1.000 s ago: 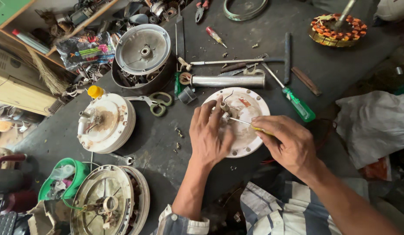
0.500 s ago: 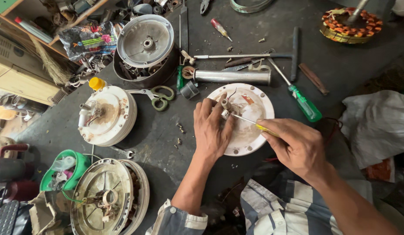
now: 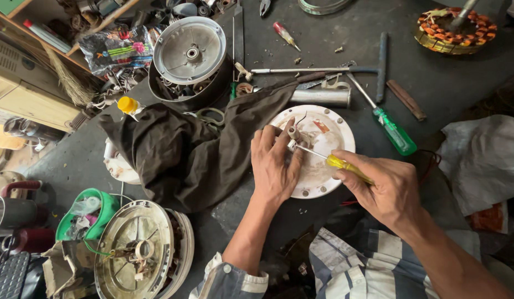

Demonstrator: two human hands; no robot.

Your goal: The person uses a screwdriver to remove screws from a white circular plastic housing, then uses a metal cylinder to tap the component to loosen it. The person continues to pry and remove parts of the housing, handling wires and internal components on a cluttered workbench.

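Squarely under both hands, white round cover (image 3: 318,166): left hand (image 3: 275,166) flat on it, right hand (image 3: 387,188) gripping yellow-handled screwdriver (image 3: 345,165).

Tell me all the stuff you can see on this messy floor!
White round cover: one, white, centre, under both hands.
Yellow-handled screwdriver: one, in right hand, tip at the cover's hub.
Green-handled screwdriver: one, right of the cover.
Dark cloth: one, brown-black, left of the cover.
Grey round housing: one, top left, on a dark bowl.
Copper winding: one, orange, top right.
Metal tube: one, silver, above the cover.
Green tub: one, lower left.
White bag: one, right.
Left hand: on the cover.
Right hand: gripping the screwdriver.
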